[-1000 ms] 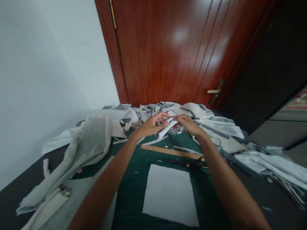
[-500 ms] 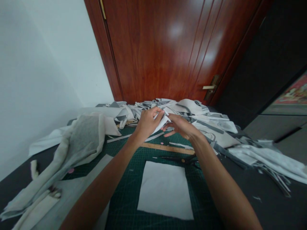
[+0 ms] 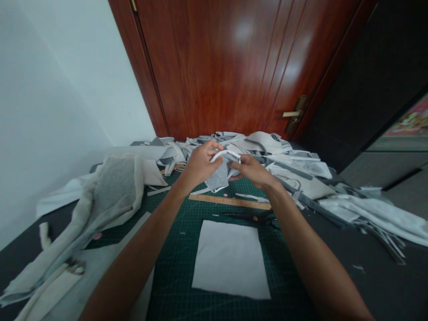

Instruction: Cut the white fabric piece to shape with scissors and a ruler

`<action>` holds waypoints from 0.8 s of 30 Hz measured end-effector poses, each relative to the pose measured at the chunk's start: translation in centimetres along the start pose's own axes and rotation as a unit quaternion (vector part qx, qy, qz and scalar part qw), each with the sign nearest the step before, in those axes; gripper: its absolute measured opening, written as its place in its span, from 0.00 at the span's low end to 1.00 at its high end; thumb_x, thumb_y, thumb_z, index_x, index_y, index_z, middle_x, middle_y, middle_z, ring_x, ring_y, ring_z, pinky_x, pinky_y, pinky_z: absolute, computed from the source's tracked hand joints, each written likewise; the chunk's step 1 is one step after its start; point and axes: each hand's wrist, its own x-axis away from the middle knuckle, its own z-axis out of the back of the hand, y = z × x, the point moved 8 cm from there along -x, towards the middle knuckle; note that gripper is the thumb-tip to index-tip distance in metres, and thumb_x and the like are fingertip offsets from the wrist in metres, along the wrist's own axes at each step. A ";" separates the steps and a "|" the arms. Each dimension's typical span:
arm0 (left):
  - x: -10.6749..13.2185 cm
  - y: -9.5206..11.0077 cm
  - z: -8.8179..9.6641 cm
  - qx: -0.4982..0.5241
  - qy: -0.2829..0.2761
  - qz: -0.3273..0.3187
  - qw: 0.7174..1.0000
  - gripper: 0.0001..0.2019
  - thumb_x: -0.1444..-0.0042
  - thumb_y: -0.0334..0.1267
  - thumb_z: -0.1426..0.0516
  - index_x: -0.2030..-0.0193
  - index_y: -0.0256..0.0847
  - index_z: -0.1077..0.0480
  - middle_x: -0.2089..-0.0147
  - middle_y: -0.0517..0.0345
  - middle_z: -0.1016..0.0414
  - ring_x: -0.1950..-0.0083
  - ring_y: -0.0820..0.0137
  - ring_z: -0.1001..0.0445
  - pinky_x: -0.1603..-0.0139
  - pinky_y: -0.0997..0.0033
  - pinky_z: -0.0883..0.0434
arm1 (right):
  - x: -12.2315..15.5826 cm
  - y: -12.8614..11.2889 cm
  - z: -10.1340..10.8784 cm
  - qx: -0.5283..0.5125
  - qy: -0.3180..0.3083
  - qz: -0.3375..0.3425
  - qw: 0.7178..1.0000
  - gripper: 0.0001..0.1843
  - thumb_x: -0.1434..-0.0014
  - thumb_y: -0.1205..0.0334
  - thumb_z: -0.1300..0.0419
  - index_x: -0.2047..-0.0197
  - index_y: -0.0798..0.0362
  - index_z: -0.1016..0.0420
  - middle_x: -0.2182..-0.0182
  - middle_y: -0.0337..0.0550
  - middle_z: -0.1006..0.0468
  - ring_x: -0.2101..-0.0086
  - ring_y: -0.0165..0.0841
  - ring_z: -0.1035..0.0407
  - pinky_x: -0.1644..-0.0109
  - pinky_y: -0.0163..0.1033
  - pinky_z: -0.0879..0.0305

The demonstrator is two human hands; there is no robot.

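Gripping grey fabric scrap (image 3: 217, 174) between left hand (image 3: 200, 165) and right hand (image 3: 250, 171)

Crumpled grey fabric (image 3: 217, 177) with a white curved edge, held up between the left hand (image 3: 200, 165) and right hand (image 3: 250, 171), above the green cutting mat (image 3: 174, 267).

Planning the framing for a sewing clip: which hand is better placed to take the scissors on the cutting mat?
Probably the right hand: the black scissors lie nearly below it, beside the wooden ruler, while the left hand sits further off. Both hold the grey fabric.
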 end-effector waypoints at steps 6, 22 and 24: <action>-0.5 -0.9 1.4 -0.014 0.073 0.016 0.997 0.04 0.40 0.30 0.43 0.64 0.40 0.28 0.80 0.66 0.29 0.82 0.75 0.36 0.81 0.77 0.45 | -0.5 -1.1 1.5 -0.011 0.085 0.067 0.994 0.11 0.45 0.57 0.41 0.58 0.49 0.29 0.74 0.31 0.29 0.73 0.27 0.34 0.74 0.30 0.36; -0.1 -2.1 0.0 0.075 -0.116 0.066 0.988 0.05 0.43 0.32 0.40 0.59 0.41 0.27 0.70 0.58 0.20 0.73 0.69 0.24 0.74 0.74 0.33 | 1.0 -3.7 4.2 0.166 0.187 0.188 0.950 0.17 0.36 0.44 0.37 0.52 0.45 0.32 0.82 0.28 0.43 0.82 0.28 0.50 0.78 0.36 0.57; -0.3 -2.2 0.6 0.068 -0.087 0.070 0.991 0.06 0.43 0.31 0.42 0.60 0.40 0.25 0.70 0.59 0.20 0.75 0.71 0.26 0.75 0.75 0.35 | 1.1 -4.1 4.3 0.182 0.176 0.192 0.948 0.16 0.37 0.46 0.36 0.53 0.46 0.31 0.80 0.29 0.41 0.81 0.28 0.49 0.77 0.36 0.55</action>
